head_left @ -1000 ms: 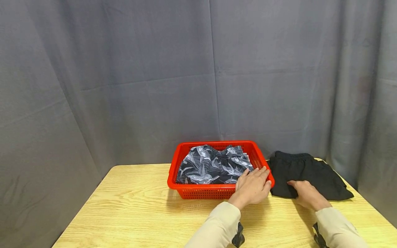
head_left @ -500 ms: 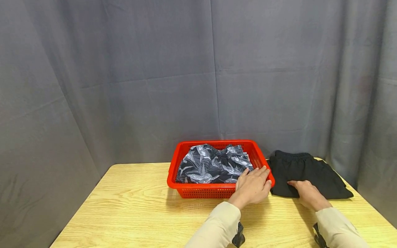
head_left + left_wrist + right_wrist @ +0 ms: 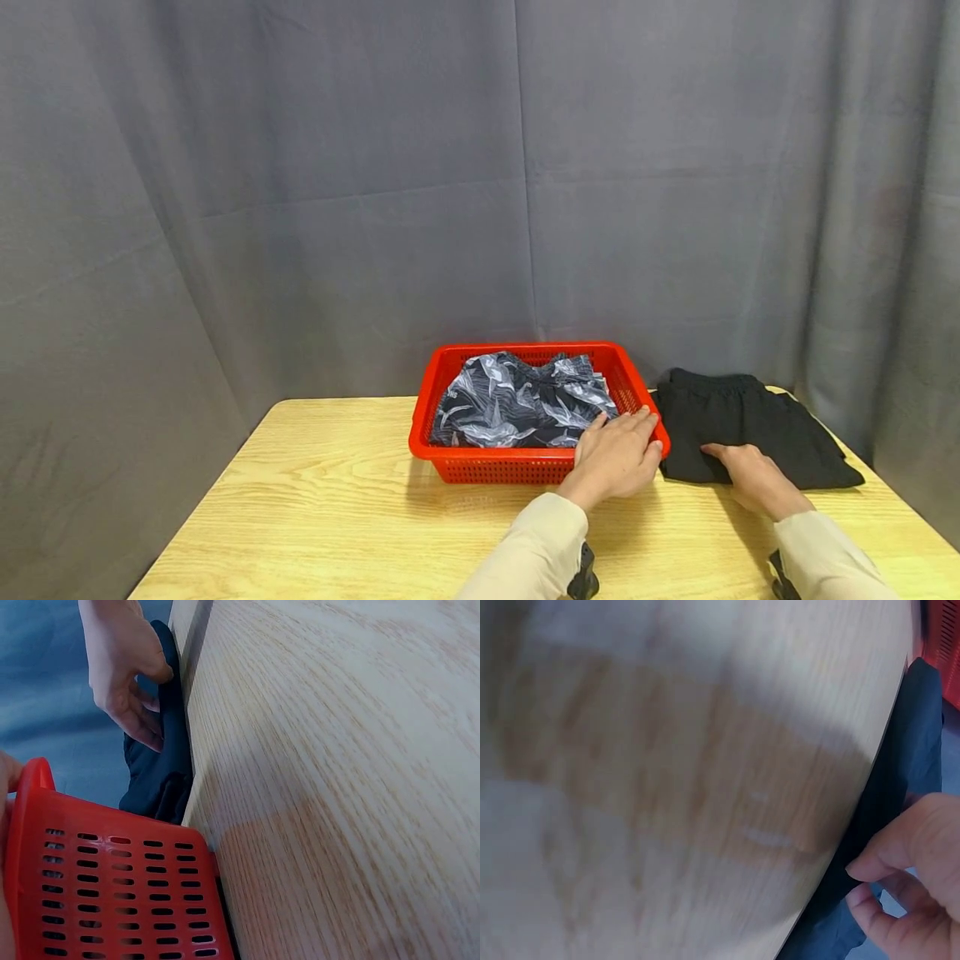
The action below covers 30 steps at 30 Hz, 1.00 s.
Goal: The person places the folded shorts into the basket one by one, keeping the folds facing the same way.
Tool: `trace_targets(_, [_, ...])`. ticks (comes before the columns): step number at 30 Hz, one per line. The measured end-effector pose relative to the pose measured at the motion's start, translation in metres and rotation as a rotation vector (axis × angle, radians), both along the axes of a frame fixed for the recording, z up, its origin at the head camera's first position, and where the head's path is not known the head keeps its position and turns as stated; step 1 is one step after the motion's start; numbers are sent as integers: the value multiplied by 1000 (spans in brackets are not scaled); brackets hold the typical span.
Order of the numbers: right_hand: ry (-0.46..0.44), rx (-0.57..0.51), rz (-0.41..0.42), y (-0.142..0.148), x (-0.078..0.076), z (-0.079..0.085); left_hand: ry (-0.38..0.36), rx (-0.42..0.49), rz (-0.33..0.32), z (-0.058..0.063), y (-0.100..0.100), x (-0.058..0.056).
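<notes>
A red plastic basket (image 3: 495, 468) with slotted walls stands on the wooden table. Inside it lies a folded garment (image 3: 502, 408), black with a grey and white leaf-like print. My left hand (image 3: 613, 457) rests on the basket's front right corner, fingers stretched over the rim; in the left wrist view only a bit of it shows at the left edge. Right of the basket, black shorts (image 3: 780, 433) with a gathered waistband lie flat. My right hand (image 3: 753, 479) touches their front part with loosely bent fingers; the right wrist view shows thumb and finger (image 3: 889, 851) against the dark cloth.
Grey curtains (image 3: 360, 208) hang behind the table and along both sides. The wooden tabletop (image 3: 315, 500) extends to the left and in front of the basket. The shorts reach close to the table's right edge.
The head view has shifted very slightly. Both hands, the basket and the shorts keep their places relative to one another.
</notes>
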State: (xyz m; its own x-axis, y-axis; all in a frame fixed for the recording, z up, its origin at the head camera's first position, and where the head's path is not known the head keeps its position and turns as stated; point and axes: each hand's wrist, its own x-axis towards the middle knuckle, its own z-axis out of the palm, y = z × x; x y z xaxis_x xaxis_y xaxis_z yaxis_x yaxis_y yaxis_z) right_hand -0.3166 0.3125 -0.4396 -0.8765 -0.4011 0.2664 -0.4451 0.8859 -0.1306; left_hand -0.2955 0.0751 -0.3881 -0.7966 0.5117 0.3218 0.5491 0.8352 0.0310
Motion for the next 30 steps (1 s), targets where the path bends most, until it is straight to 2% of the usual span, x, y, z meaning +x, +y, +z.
trace_targets(9, [-26, -26, 3, 4, 10, 0, 0, -7, 3, 2, 1, 1])
trace_targets(15, [-59, -22, 0, 0, 20, 1, -26, 6, 2, 1, 1, 2])
trace_targets(30, [-76, -26, 21, -4, 37, 4, -38, 27, -8, 2, -1, 1])
